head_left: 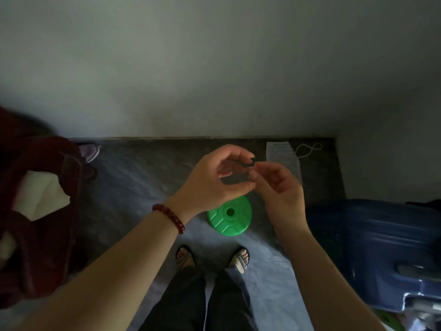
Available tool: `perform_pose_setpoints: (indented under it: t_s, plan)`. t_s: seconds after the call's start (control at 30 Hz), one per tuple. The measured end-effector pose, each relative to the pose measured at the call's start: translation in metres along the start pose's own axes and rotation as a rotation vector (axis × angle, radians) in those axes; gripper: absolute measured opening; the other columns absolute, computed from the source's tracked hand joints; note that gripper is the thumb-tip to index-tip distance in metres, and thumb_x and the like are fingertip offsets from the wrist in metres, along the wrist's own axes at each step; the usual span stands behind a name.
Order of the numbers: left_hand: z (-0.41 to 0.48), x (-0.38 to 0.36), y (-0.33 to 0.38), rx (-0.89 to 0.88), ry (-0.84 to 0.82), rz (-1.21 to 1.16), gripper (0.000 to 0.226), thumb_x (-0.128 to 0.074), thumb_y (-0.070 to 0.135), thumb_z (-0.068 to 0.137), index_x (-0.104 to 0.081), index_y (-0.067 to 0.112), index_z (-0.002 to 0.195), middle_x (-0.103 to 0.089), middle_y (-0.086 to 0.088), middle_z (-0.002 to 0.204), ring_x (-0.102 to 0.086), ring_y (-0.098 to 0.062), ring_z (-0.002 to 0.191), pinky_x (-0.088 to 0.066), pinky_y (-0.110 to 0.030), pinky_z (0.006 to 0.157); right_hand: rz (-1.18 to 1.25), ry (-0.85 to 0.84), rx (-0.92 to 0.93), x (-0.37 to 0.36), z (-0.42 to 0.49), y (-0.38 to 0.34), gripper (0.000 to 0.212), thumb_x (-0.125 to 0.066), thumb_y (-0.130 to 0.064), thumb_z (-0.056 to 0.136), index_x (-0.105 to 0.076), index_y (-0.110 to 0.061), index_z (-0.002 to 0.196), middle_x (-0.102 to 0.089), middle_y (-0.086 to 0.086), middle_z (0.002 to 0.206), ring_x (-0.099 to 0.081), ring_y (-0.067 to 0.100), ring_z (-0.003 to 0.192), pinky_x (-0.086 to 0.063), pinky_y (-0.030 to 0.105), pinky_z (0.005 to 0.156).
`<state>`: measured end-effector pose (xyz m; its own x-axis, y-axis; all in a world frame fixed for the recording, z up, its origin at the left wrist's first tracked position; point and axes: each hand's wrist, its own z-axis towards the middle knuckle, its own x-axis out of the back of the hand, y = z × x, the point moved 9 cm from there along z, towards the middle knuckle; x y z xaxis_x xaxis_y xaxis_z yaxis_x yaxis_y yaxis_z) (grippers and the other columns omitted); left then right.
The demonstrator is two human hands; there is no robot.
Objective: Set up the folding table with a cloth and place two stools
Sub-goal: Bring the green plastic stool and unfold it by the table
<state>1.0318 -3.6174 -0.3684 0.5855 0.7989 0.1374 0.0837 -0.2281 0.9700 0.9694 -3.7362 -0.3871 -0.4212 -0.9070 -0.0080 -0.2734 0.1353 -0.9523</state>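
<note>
Fingertips of left hand [213,179] and right hand [282,189] touch over green stool [235,219] — grip unclear.

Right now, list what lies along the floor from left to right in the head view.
Dark red bag → purple shoe → green disc → printed paper sheet → blue suitcase.

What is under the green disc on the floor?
The green disc lies on a pale blue sheet spread over the dark floor. The left hand hides its upper left edge, and whatever is beneath the disc itself cannot be seen.
</note>
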Motion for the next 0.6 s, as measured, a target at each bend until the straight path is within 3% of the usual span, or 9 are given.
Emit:
perform_pose_setpoints:
  t_s: [0.13, 0.27, 0.4, 0.5, 0.6]
  plan:
    - [0.014, -0.019, -0.057, 0.013, -0.023, 0.056, 0.038, -0.078, 0.014, 0.071, -0.059, 0.033, 0.099, -0.067, 0.011, 0.101, -0.063, 0.0, 0.095, -0.047, -0.024, 0.089, -0.041, 0.024, -0.044, 0.015, 0.017, 0.058, 0.015, -0.068, -0.004, 0.081, -0.066, -0.016, 0.091, -0.071, -0.001, 0.087, -0.068, 0.005, 0.082, -0.051, 0.015, 0.072]
    - [0.026, -0.038, -0.112, -0.022, -0.066, 0.164, 0.033, -0.077, 0.013, 0.074, -0.06, 0.024, 0.1, -0.065, 0.011, 0.097, -0.06, 0.002, 0.091, -0.043, -0.01, 0.082, -0.091, 0.045, -0.091, 0.028, 0.034, 0.115, 0.015, -0.07, -0.007, 0.081, -0.067, -0.017, 0.091, -0.072, 0.001, 0.089, -0.069, 0.008, 0.084, -0.052, 0.017, 0.073]
    - [0.039, -0.06, -0.177, -0.061, -0.166, 0.367, 0.032, -0.075, 0.03, 0.073, -0.059, 0.025, 0.1, -0.063, 0.014, 0.093, -0.06, -0.003, 0.09, -0.05, -0.026, 0.081, -0.135, 0.052, -0.137, 0.037, 0.048, 0.179, 0.015, -0.072, -0.011, 0.081, -0.067, -0.024, 0.087, -0.072, 0.002, 0.089, -0.069, 0.012, 0.085, -0.054, 0.024, 0.076]
    - [0.047, -0.074, -0.226, -0.053, -0.194, 0.455, 0.032, -0.076, 0.026, 0.075, -0.06, 0.022, 0.102, -0.057, 0.021, 0.089, -0.058, -0.002, 0.085, -0.049, -0.021, 0.077, -0.152, 0.04, -0.16, 0.041, 0.06, 0.23, 0.018, -0.071, -0.01, 0.082, -0.066, -0.027, 0.083, -0.07, -0.001, 0.086, -0.066, 0.014, 0.084, -0.053, 0.03, 0.079]
    - [0.052, -0.087, -0.28, -0.027, -0.198, 0.516, 0.031, -0.075, 0.022, 0.075, -0.061, 0.021, 0.103, -0.061, 0.016, 0.091, -0.059, -0.005, 0.086, -0.049, -0.025, 0.078, -0.157, 0.054, -0.223, 0.048, 0.07, 0.292, 0.017, -0.071, -0.009, 0.082, -0.066, -0.026, 0.082, -0.07, 0.001, 0.086, -0.064, 0.013, 0.082, -0.052, 0.03, 0.079]
